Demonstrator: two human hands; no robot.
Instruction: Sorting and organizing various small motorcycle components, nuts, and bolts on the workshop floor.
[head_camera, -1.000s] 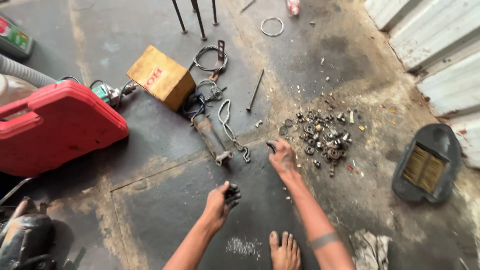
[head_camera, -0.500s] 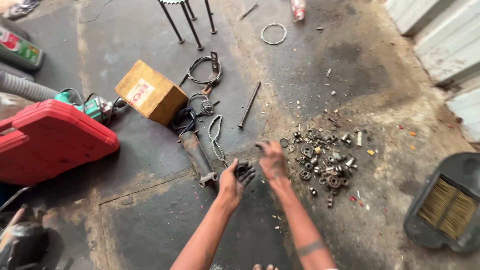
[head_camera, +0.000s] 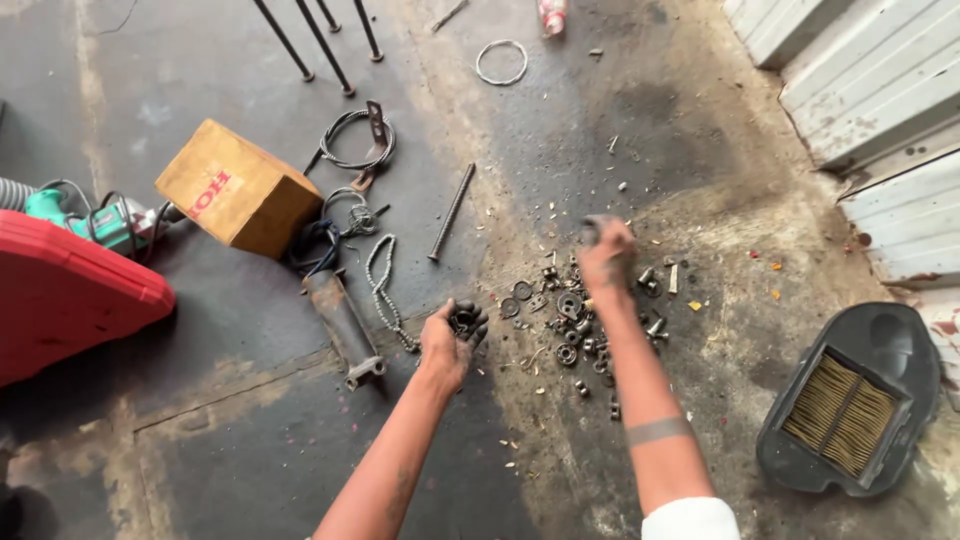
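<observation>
A person's two bare arms reach down over a stained concrete floor. The left hand (head_camera: 452, 333) is cupped palm-up, cradling a few small dark metal parts (head_camera: 464, 320). The right hand (head_camera: 606, 255) reaches into a scattered pile of nuts, washers and bolts (head_camera: 580, 320), its blurred fingers curled; whether they grip anything cannot be told. The pile lies just right of the left hand. A cardboard box (head_camera: 238, 190) sits further left.
</observation>
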